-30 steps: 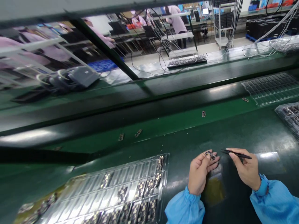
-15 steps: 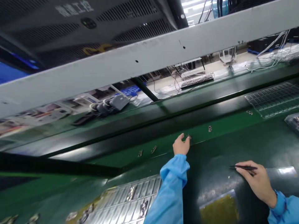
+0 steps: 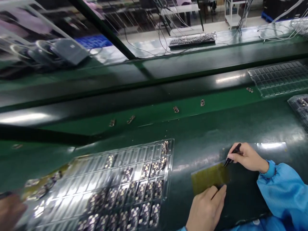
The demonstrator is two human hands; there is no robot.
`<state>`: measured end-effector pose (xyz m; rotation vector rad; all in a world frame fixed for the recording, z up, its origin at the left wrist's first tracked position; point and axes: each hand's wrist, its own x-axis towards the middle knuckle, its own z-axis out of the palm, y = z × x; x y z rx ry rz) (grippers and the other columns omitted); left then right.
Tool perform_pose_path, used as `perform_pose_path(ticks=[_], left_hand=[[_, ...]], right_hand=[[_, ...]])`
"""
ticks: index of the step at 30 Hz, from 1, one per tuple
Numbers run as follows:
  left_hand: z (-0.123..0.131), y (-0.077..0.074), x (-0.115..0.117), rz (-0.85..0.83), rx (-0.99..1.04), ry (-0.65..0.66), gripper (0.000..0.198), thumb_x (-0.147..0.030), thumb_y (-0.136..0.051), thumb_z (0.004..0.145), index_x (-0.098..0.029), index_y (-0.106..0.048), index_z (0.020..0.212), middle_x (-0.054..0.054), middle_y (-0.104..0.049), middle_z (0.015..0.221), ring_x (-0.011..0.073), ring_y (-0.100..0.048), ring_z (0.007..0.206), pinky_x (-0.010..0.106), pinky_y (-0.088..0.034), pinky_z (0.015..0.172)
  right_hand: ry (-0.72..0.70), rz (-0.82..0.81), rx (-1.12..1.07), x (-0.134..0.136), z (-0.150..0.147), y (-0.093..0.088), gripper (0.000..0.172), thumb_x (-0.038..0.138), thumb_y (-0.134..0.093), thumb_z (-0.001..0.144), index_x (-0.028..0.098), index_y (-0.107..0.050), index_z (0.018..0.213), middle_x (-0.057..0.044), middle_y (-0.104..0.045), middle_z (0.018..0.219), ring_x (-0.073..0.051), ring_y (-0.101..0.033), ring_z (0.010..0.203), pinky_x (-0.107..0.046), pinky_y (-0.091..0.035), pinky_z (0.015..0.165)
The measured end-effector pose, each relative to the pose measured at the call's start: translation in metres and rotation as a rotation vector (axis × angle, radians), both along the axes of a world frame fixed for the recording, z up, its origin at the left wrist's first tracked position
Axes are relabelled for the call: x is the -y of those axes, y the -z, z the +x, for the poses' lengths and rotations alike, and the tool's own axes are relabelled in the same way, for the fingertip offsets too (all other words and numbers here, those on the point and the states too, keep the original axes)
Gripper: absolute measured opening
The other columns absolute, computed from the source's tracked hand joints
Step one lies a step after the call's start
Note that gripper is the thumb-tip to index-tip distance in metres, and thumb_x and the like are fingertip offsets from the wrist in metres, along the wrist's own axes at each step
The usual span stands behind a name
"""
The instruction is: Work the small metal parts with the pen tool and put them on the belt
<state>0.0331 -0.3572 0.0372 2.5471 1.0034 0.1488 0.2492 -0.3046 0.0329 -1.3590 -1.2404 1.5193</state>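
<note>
My right hand [image 3: 247, 156] is closed on black tweezers [image 3: 234, 154], whose tip points down at the upper right corner of a yellow film sheet [image 3: 209, 176] on the dark green mat. Along the sheet's lower edge rests my left hand [image 3: 207, 207], fingers extended and touching or very near it; nothing shows in its grasp. To its left stands a clear compartment tray [image 3: 172, 166] partly filled with small metallic parts [image 3: 145, 189]. Beyond my hands, several similar small parts [image 3: 176, 109] lie scattered along a green strip.
A co-worker's blurred hand [image 3: 11, 208] is at the far left, beside loose parts on another yellow sheet [image 3: 29, 191]. At the right are a clear grid tray [image 3: 279, 80] and another filled tray [image 3: 300, 104]. A dark post [image 3: 103, 29] and a keyboard [image 3: 192, 41] stand behind.
My left hand has drawn back from the small part on the green strip to the yellow sheet. The tweezers now tilt down to the sheet's corner. My view has lowered.
</note>
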Motion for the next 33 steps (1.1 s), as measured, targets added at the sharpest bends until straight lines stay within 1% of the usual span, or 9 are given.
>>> perform_pose_path(ticks=[2,4,7,10,15,20,23,29,33], left_hand=[[0.009,0.0,-0.004,0.041,-0.08,-0.028,0.034,-0.022,-0.038,0.09,-0.018,-0.055,0.119,0.004,-0.063,0.075,0.0166,-0.062,0.061,0.027,-0.049,0.053],[0.018,-0.002,-0.011,0.047,-0.172,-0.051,0.037,-0.024,-0.038,0.09,-0.018,-0.05,0.125,0.004,-0.063,0.076,0.018,-0.063,0.059,0.028,-0.048,0.051],[0.025,-0.006,-0.018,0.024,-0.276,-0.055,0.04,-0.026,-0.038,0.091,-0.02,-0.047,0.129,0.004,-0.065,0.078,0.0189,-0.063,0.058,0.029,-0.048,0.051],[0.026,-0.008,-0.02,-0.009,-0.319,-0.054,0.04,-0.027,-0.036,0.091,-0.022,-0.046,0.129,0.005,-0.066,0.08,0.0193,-0.064,0.06,0.029,-0.049,0.052],[0.024,-0.008,-0.021,-0.075,-0.315,-0.064,0.04,-0.028,-0.035,0.092,-0.024,-0.045,0.13,0.004,-0.066,0.082,0.0206,-0.065,0.063,0.032,-0.05,0.055],[0.022,-0.007,-0.022,-0.134,-0.287,-0.093,0.04,-0.029,-0.034,0.092,-0.026,-0.045,0.13,0.004,-0.067,0.085,0.0218,-0.065,0.068,0.034,-0.051,0.059],[0.021,-0.008,-0.022,-0.151,-0.271,-0.105,0.04,-0.029,-0.035,0.092,-0.026,-0.046,0.13,0.004,-0.067,0.085,0.0213,-0.066,0.07,0.033,-0.051,0.06],[0.02,-0.009,-0.024,-0.138,-0.238,-0.112,0.04,-0.029,-0.034,0.092,-0.025,-0.048,0.129,0.005,-0.068,0.082,0.0195,-0.066,0.069,0.028,-0.049,0.059],[0.021,-0.01,-0.022,-0.186,-0.189,-0.14,0.04,-0.029,-0.034,0.091,-0.023,-0.05,0.127,0.006,-0.067,0.081,0.0202,-0.066,0.07,0.029,-0.048,0.06]], right_hand=[[0.011,-0.013,-0.006,-0.002,0.002,0.001,0.021,0.036,-0.063,0.076,0.016,-0.057,0.075,0.0,-0.061,0.063,-0.014,-0.061,0.061,-0.024,-0.049,0.055],[0.01,-0.035,-0.008,-0.005,0.004,0.002,0.023,0.038,-0.063,0.075,0.016,-0.057,0.076,0.0,-0.061,0.063,-0.015,-0.062,0.063,-0.023,-0.049,0.052],[-0.008,-0.056,0.002,-0.008,0.005,0.001,0.022,0.036,-0.064,0.074,0.016,-0.056,0.076,0.0,-0.061,0.063,-0.016,-0.063,0.064,-0.023,-0.049,0.051],[-0.023,-0.063,0.017,-0.009,0.004,0.0,0.019,0.033,-0.064,0.073,0.016,-0.057,0.075,0.0,-0.061,0.062,-0.016,-0.064,0.063,-0.023,-0.048,0.052],[-0.027,-0.09,0.017,-0.011,0.002,-0.001,0.016,0.03,-0.064,0.073,0.015,-0.057,0.073,-0.001,-0.062,0.063,-0.016,-0.064,0.063,-0.023,-0.048,0.051],[-0.024,-0.074,0.022,-0.011,0.001,0.0,0.017,0.03,-0.065,0.071,0.015,-0.058,0.071,0.0,-0.06,0.06,-0.014,-0.059,0.056,-0.024,-0.047,0.051],[-0.008,-0.075,0.001,-0.011,0.0,0.002,0.018,0.031,-0.067,0.069,0.014,-0.058,0.07,0.0,-0.06,0.058,-0.013,-0.058,0.054,-0.024,-0.046,0.05],[0.048,-0.089,-0.083,-0.008,-0.001,0.001,0.02,0.032,-0.068,0.069,0.015,-0.057,0.067,0.001,-0.061,0.054,-0.014,-0.062,0.055,-0.024,-0.048,0.052],[0.097,-0.112,-0.146,-0.008,0.0,-0.001,0.027,0.038,-0.07,0.067,0.014,-0.056,0.066,0.001,-0.062,0.05,-0.015,-0.064,0.052,-0.023,-0.048,0.048]])
